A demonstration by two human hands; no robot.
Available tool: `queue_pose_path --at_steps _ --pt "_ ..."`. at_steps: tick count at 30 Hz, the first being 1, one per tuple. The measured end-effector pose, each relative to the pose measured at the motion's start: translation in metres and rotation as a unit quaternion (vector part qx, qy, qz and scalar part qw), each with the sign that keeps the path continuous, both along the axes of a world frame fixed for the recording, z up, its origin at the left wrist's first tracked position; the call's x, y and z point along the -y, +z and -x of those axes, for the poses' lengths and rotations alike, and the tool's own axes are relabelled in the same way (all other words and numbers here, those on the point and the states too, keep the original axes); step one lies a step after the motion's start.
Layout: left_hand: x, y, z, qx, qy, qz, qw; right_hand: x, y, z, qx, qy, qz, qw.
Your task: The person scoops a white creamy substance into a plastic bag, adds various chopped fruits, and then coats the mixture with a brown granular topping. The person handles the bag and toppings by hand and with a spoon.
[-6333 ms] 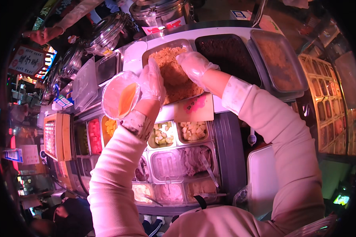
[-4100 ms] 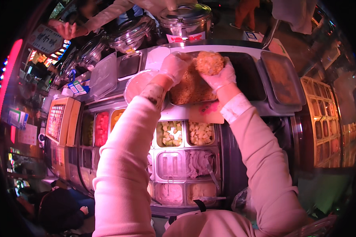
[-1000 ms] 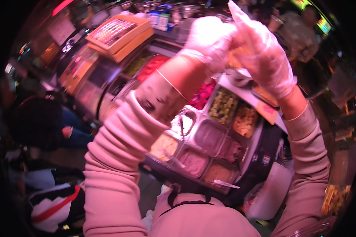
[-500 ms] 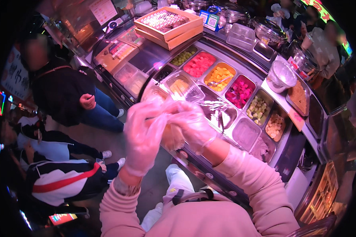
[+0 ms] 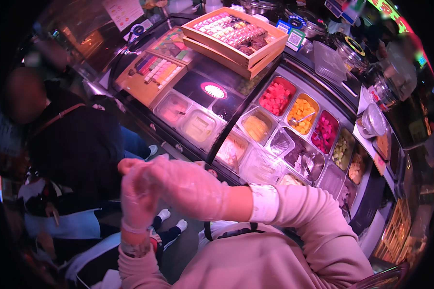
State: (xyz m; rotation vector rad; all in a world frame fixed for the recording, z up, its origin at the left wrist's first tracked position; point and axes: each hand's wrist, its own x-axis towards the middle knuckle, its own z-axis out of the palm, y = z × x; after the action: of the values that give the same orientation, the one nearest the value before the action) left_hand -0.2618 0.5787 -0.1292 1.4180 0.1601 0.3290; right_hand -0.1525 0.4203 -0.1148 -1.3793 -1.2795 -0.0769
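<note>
Clear plastic gloves cover both of my hands, which meet out over the near-left side of the counter. My right hand [image 5: 190,188] reaches across with its fingers bent and closed against the left hand. My left hand [image 5: 140,197] is raised under and beside it, fingers curled in. Anything between them is hidden by the overlapping hands and glove film. A bare fingertip-like shape shows at their far-left edge; whose it is I cannot make out. Close to the hands, a person in a dark top [image 5: 77,139] stands across the counter.
Metal tubs of red cubes [image 5: 277,96], yellow cubes [image 5: 302,114] and dark pink cubes [image 5: 325,132] fill the counter's right side. A wooden tray [image 5: 248,60] of wrapped rolls sits at the back. A clear lidded container [image 5: 260,166] lies near my right forearm.
Both hands have swung left, away from above the tubs and toward the person in the dark top. My view has turned left. That person appears closer.
</note>
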Motion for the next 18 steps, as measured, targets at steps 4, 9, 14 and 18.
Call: queue_pose_path --at_steps 4,9,14,18 --pt "-0.063 0.041 -0.04 -0.05 -0.061 -0.146 0.986 -0.064 0.0 -0.021 -0.014 -0.046 0.009 0.999" --pt "-0.125 0.034 -0.082 -0.097 -0.098 -0.209 0.968 -0.088 -0.015 -0.036 -0.084 -0.02 -0.054 0.995" --pt "-0.171 0.02 -0.109 -0.143 -0.053 -0.298 0.942 -0.037 -0.038 -0.03 -0.052 -0.093 0.05 0.993" --pt "-0.196 0.005 -0.11 -0.086 -0.032 -0.473 0.876 0.043 -0.101 -0.046 -0.127 -0.243 0.059 0.96"
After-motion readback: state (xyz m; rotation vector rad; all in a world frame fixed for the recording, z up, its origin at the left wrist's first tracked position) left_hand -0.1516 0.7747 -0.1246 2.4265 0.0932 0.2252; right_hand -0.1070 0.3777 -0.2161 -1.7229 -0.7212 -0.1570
